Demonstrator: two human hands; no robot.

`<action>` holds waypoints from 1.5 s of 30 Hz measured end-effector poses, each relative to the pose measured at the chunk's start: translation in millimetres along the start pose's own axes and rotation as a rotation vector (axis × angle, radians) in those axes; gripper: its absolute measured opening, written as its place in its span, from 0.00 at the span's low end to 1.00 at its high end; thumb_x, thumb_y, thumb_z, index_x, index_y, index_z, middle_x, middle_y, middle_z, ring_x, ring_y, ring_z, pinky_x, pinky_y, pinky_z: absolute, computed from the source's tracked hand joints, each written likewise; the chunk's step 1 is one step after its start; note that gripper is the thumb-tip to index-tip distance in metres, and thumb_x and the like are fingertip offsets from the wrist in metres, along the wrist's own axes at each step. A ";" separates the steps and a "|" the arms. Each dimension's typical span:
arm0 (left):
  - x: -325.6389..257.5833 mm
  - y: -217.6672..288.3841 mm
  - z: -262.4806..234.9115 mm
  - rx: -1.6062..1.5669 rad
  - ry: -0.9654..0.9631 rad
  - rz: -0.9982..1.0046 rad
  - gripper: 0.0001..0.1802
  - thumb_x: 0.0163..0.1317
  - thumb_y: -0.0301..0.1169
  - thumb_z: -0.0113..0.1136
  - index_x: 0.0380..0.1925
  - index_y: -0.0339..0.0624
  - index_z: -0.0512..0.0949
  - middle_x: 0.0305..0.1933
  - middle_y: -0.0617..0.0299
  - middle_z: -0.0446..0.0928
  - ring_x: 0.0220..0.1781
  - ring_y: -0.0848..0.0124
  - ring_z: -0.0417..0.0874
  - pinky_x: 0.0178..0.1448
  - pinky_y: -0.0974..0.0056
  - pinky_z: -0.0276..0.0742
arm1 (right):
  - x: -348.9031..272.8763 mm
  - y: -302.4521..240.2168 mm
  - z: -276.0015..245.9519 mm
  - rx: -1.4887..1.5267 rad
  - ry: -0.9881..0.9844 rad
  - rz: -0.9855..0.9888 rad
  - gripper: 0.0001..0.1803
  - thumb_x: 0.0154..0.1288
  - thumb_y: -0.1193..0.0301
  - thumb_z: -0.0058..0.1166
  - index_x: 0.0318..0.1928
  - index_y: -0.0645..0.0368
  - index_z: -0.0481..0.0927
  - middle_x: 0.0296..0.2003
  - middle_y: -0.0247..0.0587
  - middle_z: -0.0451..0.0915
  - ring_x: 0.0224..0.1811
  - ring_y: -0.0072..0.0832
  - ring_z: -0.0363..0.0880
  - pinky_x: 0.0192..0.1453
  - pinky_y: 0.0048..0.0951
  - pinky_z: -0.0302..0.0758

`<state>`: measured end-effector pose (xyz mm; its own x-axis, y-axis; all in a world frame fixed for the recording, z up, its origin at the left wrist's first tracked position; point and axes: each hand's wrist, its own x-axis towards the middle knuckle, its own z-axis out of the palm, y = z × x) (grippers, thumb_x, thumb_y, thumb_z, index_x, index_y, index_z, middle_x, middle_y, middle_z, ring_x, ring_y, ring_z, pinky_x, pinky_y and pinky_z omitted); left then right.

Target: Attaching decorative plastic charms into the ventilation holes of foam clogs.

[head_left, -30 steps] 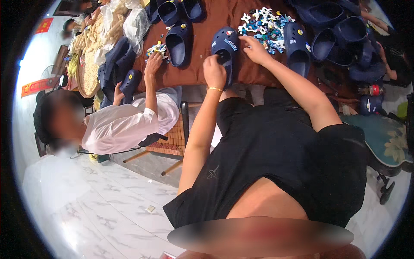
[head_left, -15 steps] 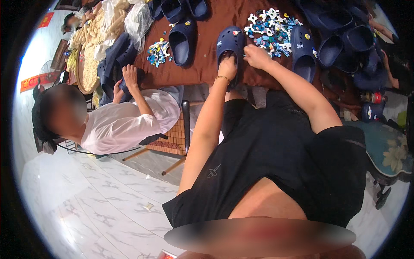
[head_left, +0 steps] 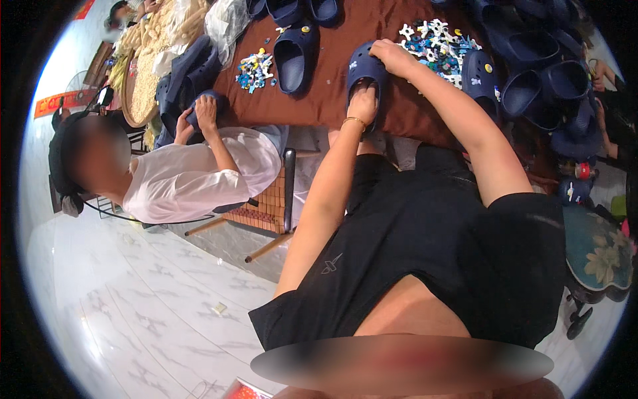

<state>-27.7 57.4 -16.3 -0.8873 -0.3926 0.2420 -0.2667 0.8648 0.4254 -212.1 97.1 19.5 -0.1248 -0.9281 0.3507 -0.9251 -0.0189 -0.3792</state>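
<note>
A navy clog shoe [head_left: 367, 72] lies on the brown table [head_left: 339, 40] straight ahead of me. My left hand [head_left: 362, 106] is tucked into its opening, gripping it at the near end. My right hand [head_left: 392, 54] rests on the clog's top, fingers pressed on the strap side. Just right of it lies a pile of small coloured and white shoe charms [head_left: 435, 41]. Another navy clog [head_left: 480, 76] with charms fitted lies beyond that pile.
A co-worker in a white shirt [head_left: 193, 176] sits at my left on a wooden chair [head_left: 266, 203], both hands on a navy clog [head_left: 203, 106]. A second charm pile [head_left: 254, 70] and a loose clog [head_left: 294, 53] lie mid-table. Several navy clogs [head_left: 538, 73] are heaped at right.
My left hand has slid further into the clog's opening. The co-worker's arm came back from the small charm pile to the clog at the table's left edge.
</note>
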 end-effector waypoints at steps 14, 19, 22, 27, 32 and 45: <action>0.6 -0.6 1.6 0.003 -0.054 -0.010 0.17 0.51 0.29 0.47 0.41 0.33 0.66 0.38 0.39 0.70 0.42 0.46 0.70 0.48 0.51 0.66 | 31.2 -43.2 9.2 -0.113 -0.015 0.248 0.10 0.52 0.70 0.44 0.32 0.56 0.78 0.38 0.41 0.74 0.48 0.39 0.68 0.48 0.43 0.66; 4.7 -4.0 2.8 -0.019 -0.216 -0.021 0.24 0.51 0.30 0.44 0.50 0.33 0.63 0.50 0.39 0.65 0.54 0.48 0.64 0.58 0.55 0.58 | 56.8 -91.6 12.7 -0.282 -0.505 0.313 0.15 0.52 0.68 0.46 0.41 0.56 0.77 0.45 0.43 0.73 0.49 0.39 0.68 0.47 0.37 0.67; -0.8 -3.7 2.6 -0.284 -0.151 -0.123 0.25 0.54 0.39 0.47 0.51 0.40 0.64 0.55 0.45 0.63 0.58 0.53 0.61 0.59 0.57 0.57 | 57.9 -115.8 14.4 -0.328 -0.531 0.363 0.17 0.52 0.67 0.48 0.44 0.57 0.76 0.45 0.44 0.73 0.50 0.40 0.67 0.48 0.37 0.67; 0.5 -6.8 5.3 -0.194 -0.269 -0.172 0.26 0.55 0.40 0.45 0.53 0.39 0.63 0.56 0.46 0.62 0.59 0.54 0.61 0.59 0.58 0.56 | 55.2 -106.6 16.8 -0.370 -0.358 0.429 0.14 0.54 0.68 0.45 0.41 0.58 0.76 0.41 0.41 0.75 0.46 0.37 0.70 0.43 0.37 0.69; 6.2 -5.9 9.2 -0.036 0.050 0.156 0.16 0.51 0.32 0.45 0.37 0.33 0.72 0.33 0.42 0.74 0.39 0.49 0.73 0.42 0.51 0.68 | 42.2 -89.9 15.5 -0.263 -0.286 0.294 0.10 0.53 0.69 0.44 0.34 0.57 0.76 0.37 0.43 0.76 0.42 0.36 0.73 0.39 0.39 0.71; -2.9 5.5 -14.4 -0.017 -0.222 -0.051 0.17 0.49 0.27 0.46 0.41 0.34 0.70 0.44 0.39 0.68 0.48 0.47 0.68 0.53 0.53 0.64 | -75.2 42.0 -55.8 -0.141 -0.070 1.024 0.13 0.52 0.71 0.46 0.40 0.59 0.73 0.44 0.54 0.69 0.47 0.46 0.70 0.49 0.42 0.69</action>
<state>-21.2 58.9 -2.1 -0.9342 -0.3560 0.0230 -0.3089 0.8395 0.4471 -261.5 186.8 25.0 -0.8583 -0.4949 -0.1354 -0.4220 0.8310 -0.3625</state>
